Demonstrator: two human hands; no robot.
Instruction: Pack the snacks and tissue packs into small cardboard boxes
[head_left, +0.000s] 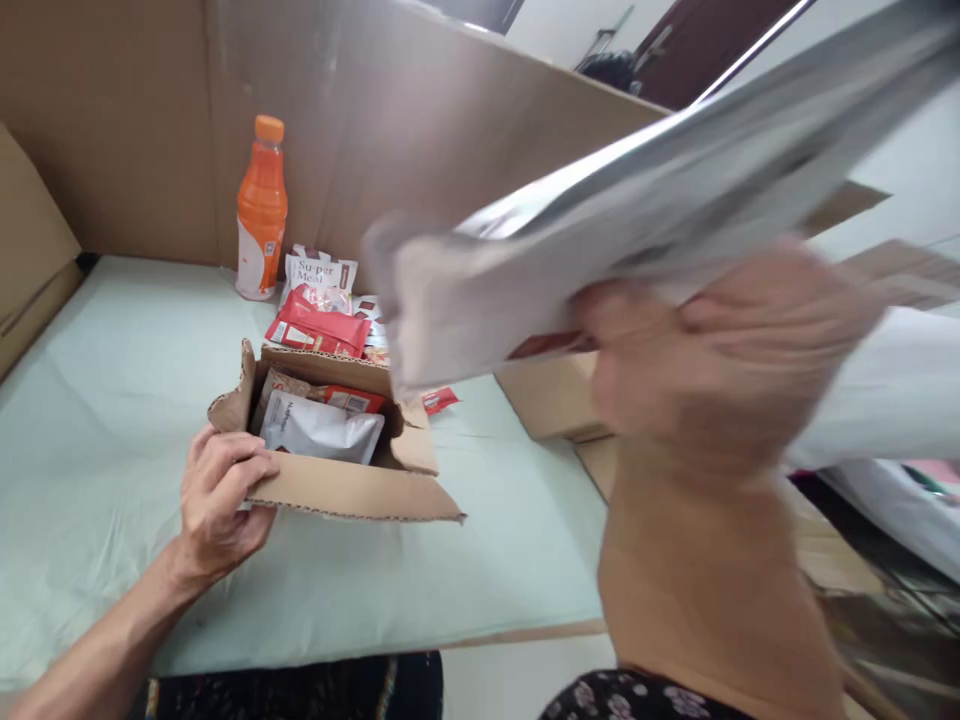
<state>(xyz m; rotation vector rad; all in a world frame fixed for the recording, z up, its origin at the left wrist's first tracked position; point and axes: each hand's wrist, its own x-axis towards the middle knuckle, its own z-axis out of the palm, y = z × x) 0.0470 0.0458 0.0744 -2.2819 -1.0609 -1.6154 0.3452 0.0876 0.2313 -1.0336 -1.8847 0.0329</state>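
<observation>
My left hand [225, 490] grips the near left corner of a small open cardboard box [352, 487], fingers over its flap. Inside the box lie a silver-white pouch [322, 428], a red-orange packet [354, 400] and a brownish packet [281, 390]. Raised high on the right, my right hand [720, 350] is closed on a long, flat, silvery-grey bag [540, 290]. That bag is smeared by motion, and its contents cannot be made out. It is above and to the right of the box, apart from it.
Behind the box stand an orange drink bottle [262, 210], a white "Super Meal" pouch [319, 275] and red packets [319, 325]. A small red sachet [439, 400] lies right of the box. Tall cardboard walls [142, 130] border the pale green table cover [90, 440]. More cardboard [544, 395] sits at right.
</observation>
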